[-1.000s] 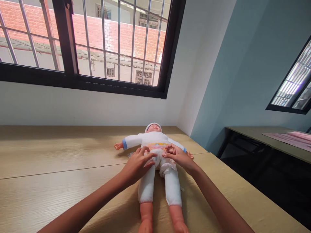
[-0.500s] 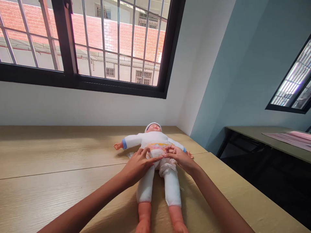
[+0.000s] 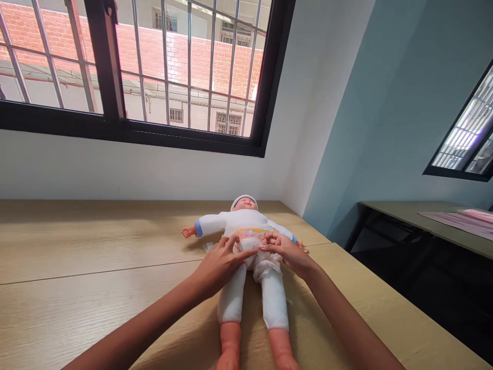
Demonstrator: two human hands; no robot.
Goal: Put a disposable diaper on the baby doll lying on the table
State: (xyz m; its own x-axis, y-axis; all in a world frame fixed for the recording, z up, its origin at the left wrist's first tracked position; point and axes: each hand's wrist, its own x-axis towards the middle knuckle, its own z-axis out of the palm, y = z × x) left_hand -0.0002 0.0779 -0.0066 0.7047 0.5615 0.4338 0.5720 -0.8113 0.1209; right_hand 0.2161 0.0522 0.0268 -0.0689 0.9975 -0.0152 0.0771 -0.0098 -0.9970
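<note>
A baby doll (image 3: 246,221) in a white suit and cap lies on its back on the wooden table (image 3: 154,288), head toward the wall and feet toward me. Around its hips is a white diaper (image 3: 250,245) with a yellow and pink printed waistband. My left hand (image 3: 223,257) rests on the diaper's left side, fingers apart, with one finger stretched across the front. On the right side, my right hand (image 3: 285,250) touches the diaper front with bent fingers; whether it pinches the material is too small to tell.
Behind the table is a white wall with a barred, black-framed window (image 3: 185,139). At the right, beyond a dark gap, a second table (image 3: 393,216) bears a pink sheet (image 3: 462,222).
The whole view has shifted very slightly. Both hands stay in the same place on the diaper, and the doll lies as before.
</note>
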